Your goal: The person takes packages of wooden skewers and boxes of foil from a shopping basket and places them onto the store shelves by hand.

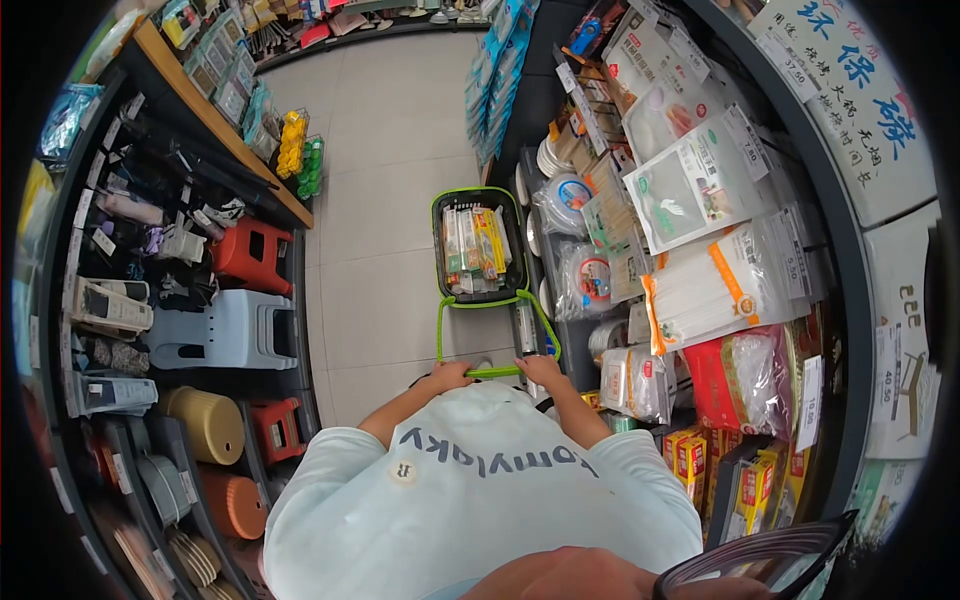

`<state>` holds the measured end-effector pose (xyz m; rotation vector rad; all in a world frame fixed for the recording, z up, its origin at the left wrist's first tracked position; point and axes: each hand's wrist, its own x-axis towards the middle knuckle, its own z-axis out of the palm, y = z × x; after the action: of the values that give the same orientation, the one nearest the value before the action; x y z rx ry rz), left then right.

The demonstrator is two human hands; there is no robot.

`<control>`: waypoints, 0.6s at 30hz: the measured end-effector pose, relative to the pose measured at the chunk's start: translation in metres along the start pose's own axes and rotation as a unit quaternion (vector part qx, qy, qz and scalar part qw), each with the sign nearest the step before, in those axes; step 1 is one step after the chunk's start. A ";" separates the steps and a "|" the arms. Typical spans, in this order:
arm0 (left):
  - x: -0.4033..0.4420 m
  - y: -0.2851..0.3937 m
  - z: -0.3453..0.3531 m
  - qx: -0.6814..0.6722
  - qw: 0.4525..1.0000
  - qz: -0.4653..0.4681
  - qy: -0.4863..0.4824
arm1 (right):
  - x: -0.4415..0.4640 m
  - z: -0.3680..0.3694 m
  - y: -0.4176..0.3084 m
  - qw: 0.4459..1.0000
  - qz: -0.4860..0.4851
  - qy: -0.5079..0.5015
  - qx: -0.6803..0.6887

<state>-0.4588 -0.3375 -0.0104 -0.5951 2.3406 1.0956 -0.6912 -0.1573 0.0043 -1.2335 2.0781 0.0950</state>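
Note:
My left hand and my right hand are both closed on the bright green handle of a shopping basket. The black shopping basket has a green rim and stands on the floor in front of me. Several narrow boxes and packets, white, green and yellow, lie inside it. The handle's two green arms run from the basket back towards my hands.
Grey floor tiles run along the aisle. On the left, shelves hold a red stool and a light blue stool. Close on the right hang packs of plastic gloves and straws. Blue packets hang ahead.

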 end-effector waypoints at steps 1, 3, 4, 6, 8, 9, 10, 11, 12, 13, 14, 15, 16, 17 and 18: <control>-0.006 -0.004 -0.001 0.006 1.000 -0.008 -0.008 | -0.003 0.010 -0.006 1.000 0.003 0.001 0.001; -0.025 -0.015 -0.001 0.012 1.000 -0.015 -0.022 | -0.011 0.033 -0.021 0.999 -0.010 0.018 0.038; -0.039 -0.023 -0.002 0.024 0.999 -0.040 -0.022 | -0.020 0.042 -0.036 0.999 -0.006 0.015 0.039; -0.065 -0.041 0.000 0.030 0.997 -0.062 -0.021 | -0.029 0.057 -0.074 0.997 -0.028 0.014 0.069; -0.093 -0.073 0.011 0.055 0.995 -0.080 0.008 | -0.038 0.066 -0.110 0.996 -0.041 0.016 0.081; -0.109 -0.088 0.021 0.052 0.995 -0.081 0.006 | -0.040 0.074 -0.126 0.994 -0.052 -0.037 0.088; -0.126 -0.105 0.031 0.004 0.994 -0.094 0.056 | -0.040 0.083 -0.142 0.989 -0.064 -0.089 0.097; -0.142 -0.119 0.038 -0.042 0.988 -0.105 0.106 | -0.039 0.090 -0.159 0.985 -0.067 -0.122 0.099; -0.155 -0.131 0.044 -0.040 0.988 -0.106 0.103 | -0.041 0.098 -0.175 0.985 -0.066 -0.123 0.102; -0.168 -0.139 0.046 -0.037 0.983 -0.103 0.148 | -0.041 0.108 -0.189 0.983 -0.072 -0.131 0.108; -0.179 -0.145 0.048 -0.035 0.976 -0.098 0.193 | -0.043 0.117 -0.200 0.981 -0.076 -0.139 0.112; -0.186 -0.152 0.047 -0.036 0.976 -0.097 0.190 | -0.048 0.125 -0.209 0.981 -0.073 -0.141 0.114; -0.193 -0.154 0.037 -0.029 0.978 -0.111 0.172 | -0.050 0.136 -0.214 0.981 -0.097 -0.110 0.123; -0.200 -0.156 0.032 -0.021 0.979 -0.125 0.157 | -0.054 0.144 -0.219 0.981 -0.121 -0.079 0.132; -0.208 -0.155 0.030 -0.020 0.979 -0.125 0.160 | -0.056 0.149 -0.222 0.981 -0.123 -0.076 0.131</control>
<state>-0.1998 -0.3676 0.0055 -1.1192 2.4244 0.9918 -0.4192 -0.1771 -0.0110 -1.2647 1.7305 -0.1875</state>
